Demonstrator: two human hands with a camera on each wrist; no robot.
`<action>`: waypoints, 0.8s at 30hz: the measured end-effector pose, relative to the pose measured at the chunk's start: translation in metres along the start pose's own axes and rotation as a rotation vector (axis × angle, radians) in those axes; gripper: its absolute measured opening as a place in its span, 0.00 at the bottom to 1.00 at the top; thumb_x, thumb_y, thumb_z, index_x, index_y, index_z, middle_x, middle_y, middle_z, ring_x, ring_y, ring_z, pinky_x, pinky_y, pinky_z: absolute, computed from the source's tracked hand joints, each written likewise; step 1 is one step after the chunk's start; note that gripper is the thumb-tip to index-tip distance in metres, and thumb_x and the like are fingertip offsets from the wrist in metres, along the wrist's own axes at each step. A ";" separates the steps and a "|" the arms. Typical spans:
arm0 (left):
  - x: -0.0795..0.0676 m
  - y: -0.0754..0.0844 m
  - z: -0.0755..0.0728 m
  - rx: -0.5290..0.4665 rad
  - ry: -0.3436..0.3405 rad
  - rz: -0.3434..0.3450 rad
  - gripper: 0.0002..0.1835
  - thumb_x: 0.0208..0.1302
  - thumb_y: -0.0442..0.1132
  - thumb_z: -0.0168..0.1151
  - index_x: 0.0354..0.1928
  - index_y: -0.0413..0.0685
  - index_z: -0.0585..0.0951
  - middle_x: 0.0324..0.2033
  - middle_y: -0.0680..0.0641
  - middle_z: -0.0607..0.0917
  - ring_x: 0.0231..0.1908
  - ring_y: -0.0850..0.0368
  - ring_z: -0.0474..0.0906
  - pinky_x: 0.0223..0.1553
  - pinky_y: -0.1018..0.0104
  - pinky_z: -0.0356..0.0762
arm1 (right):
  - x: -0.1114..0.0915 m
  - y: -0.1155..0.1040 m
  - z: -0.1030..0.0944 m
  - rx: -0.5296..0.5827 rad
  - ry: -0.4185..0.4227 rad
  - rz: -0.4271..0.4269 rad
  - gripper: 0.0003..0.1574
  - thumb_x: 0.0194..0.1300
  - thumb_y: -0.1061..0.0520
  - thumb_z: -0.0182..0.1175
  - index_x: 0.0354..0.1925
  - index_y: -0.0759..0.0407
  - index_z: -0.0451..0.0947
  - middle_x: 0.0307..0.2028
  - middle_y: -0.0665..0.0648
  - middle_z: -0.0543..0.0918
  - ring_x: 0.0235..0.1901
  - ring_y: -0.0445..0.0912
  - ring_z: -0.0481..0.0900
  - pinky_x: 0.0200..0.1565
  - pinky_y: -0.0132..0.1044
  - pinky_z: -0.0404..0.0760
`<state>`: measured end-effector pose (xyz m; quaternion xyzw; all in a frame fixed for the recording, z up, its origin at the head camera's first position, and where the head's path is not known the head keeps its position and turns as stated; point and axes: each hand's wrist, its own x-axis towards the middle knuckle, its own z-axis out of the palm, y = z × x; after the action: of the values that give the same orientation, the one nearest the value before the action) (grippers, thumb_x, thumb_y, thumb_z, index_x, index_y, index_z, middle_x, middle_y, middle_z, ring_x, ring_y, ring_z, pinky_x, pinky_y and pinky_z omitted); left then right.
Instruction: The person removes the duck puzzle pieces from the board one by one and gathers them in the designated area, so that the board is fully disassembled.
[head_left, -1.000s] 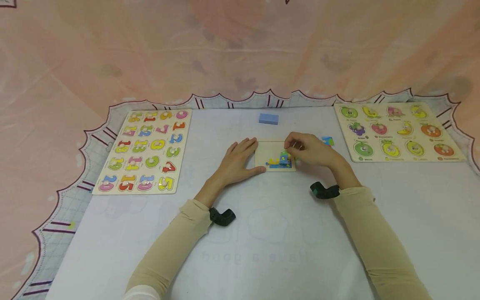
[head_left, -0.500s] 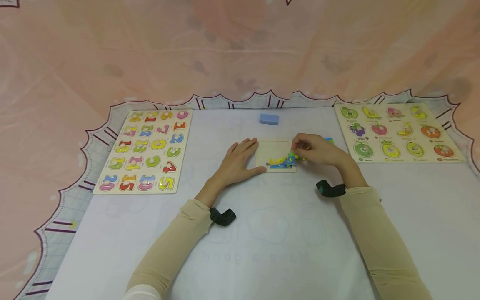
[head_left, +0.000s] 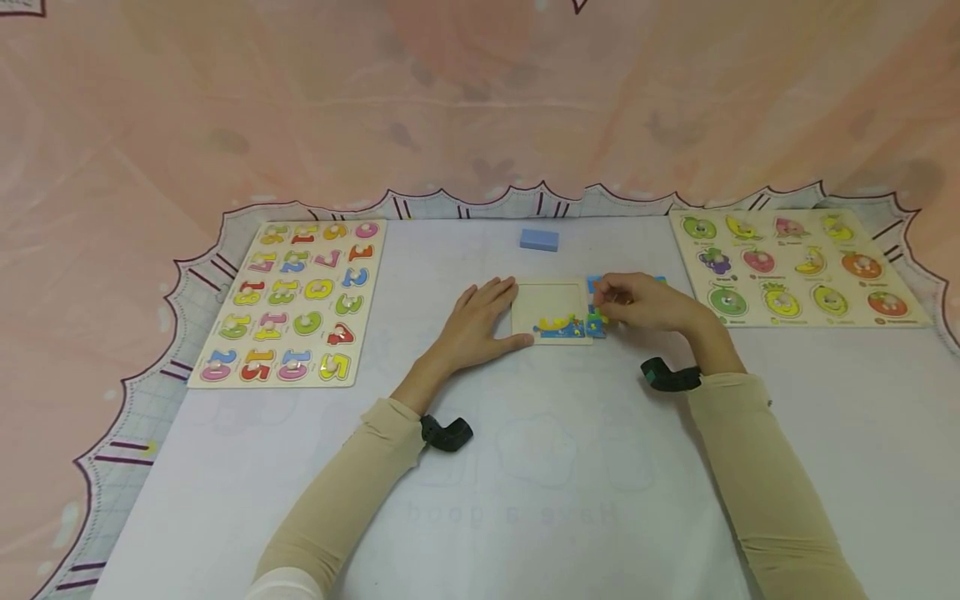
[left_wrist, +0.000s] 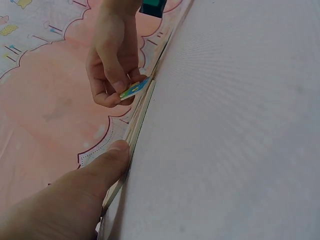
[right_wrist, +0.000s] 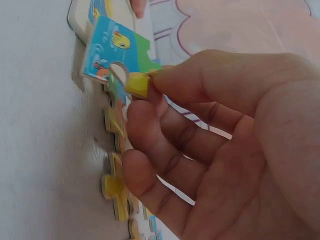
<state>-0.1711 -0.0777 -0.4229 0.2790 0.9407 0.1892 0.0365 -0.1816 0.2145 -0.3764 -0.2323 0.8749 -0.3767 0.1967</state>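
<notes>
A small wooden puzzle board lies in mid-table, with blue and yellow pieces fitted along its near side. My left hand rests against the board's left edge, fingers straight and thumb at the near corner. Just off the board's right edge, my right hand pinches a jigsaw piece between thumb and fingers. This piece is blue and green with a yellow duck and a yellow tab. Beneath and behind the right hand lie loose puzzle pieces, partly hidden in the head view.
A number puzzle board lies at the left and a fruit puzzle board at the far right, close beyond the right hand. A blue block sits behind the small board.
My right hand has moved right, carrying the jigsaw piece from above the board to just beyond its right edge. The left hand stays where it was.
</notes>
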 end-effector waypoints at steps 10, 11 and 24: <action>0.000 0.000 0.001 -0.008 -0.001 0.000 0.47 0.58 0.66 0.56 0.73 0.48 0.56 0.73 0.50 0.55 0.74 0.54 0.46 0.74 0.52 0.39 | -0.004 0.004 -0.004 0.018 -0.046 0.053 0.07 0.66 0.60 0.55 0.41 0.62 0.75 0.36 0.58 0.78 0.36 0.47 0.72 0.38 0.32 0.73; 0.000 0.000 0.001 -0.009 -0.001 0.001 0.47 0.58 0.66 0.56 0.73 0.48 0.56 0.73 0.50 0.55 0.74 0.54 0.46 0.74 0.51 0.39 | -0.004 0.004 -0.004 0.023 -0.050 0.056 0.07 0.66 0.60 0.55 0.41 0.62 0.75 0.36 0.58 0.78 0.36 0.47 0.72 0.38 0.33 0.73; -0.001 -0.001 0.001 -0.006 0.002 0.000 0.47 0.58 0.66 0.56 0.73 0.48 0.55 0.73 0.50 0.55 0.74 0.54 0.46 0.74 0.52 0.39 | -0.005 0.002 -0.003 -0.069 -0.081 0.086 0.05 0.66 0.60 0.55 0.38 0.61 0.76 0.33 0.56 0.78 0.34 0.47 0.71 0.37 0.35 0.71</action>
<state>-0.1707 -0.0787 -0.4239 0.2788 0.9402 0.1921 0.0362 -0.1801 0.2201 -0.3751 -0.2162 0.8879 -0.3276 0.2397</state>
